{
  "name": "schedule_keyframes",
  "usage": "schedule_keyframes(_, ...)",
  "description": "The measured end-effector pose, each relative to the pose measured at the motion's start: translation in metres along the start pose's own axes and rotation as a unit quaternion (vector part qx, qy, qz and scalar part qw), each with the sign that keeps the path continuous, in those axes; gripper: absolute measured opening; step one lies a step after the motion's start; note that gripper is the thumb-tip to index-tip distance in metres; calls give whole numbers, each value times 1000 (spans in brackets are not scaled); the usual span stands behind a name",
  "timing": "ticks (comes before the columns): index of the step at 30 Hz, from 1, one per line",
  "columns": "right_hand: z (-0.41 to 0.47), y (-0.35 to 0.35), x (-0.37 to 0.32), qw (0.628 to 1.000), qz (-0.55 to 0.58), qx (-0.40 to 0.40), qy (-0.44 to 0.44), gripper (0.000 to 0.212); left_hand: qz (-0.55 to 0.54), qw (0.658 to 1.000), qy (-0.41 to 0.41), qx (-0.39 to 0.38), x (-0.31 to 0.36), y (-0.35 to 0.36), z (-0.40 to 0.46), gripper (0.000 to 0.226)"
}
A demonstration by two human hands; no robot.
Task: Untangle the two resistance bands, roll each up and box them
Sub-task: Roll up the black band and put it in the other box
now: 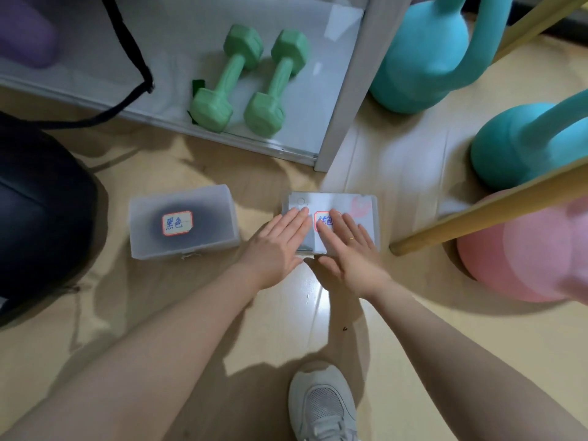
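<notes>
White shoe nearest, toe pointing toward the hands, on pale wood floor. Two bare forearms run forward from it.

Left hand and right hand: both flat, fingers straight and together, palms down on the lid of the right box. Nothing gripped; both are pressing or resting on the lid. A ring shows on one finger of the right hand. Between the fingertips of the two hands, a red-edged label with blue handwriting, partly covered. A pink heart mark on the lid just beyond the right hand. A sliver of something dark green shows at the box's near edge under the left hand; contents otherwise hidden.

Left of the left hand, apart from it: left box, translucent, lid on, red-edged handwritten label on top. A dark round mass shows blurred through the plastic; probably a rolled black band, cannot confirm.

Far left: dark bag, its black strap trailing onto the shelf.

Right of the right hand: a wooden pole slanting across, pink kettlebell behind it.

Beyond the hands: low white shelf carrying two green dumbbells side by side. Beyond and right: two teal kettlebells.
</notes>
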State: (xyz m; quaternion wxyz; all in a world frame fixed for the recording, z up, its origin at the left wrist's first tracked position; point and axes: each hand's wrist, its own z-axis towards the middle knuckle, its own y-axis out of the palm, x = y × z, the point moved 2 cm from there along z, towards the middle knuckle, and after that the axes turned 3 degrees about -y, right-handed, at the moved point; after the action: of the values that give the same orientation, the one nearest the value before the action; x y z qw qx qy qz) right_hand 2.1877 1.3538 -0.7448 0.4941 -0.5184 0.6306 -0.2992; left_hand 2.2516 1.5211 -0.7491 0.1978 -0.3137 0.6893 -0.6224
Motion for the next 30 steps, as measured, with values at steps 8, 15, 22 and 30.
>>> schedule_keyframes(8,-3,4,-8,976,61,52,200,71,-3,962,-269,-45,-50,-33,-59,70)
schedule_keyframes(15,21,8,-20,980,32,28,193,58,9,953,-291,-89,-90,-14,-68,70)
schedule_keyframes(22,48,-4,-48,977,42,29,209,56,25,989,-144,18,-111,-6,-27,82)
schedule_keyframes(30,80,-12,-63,963,64,48,259,54,0,997,-82,-14,-154,-22,12,80)
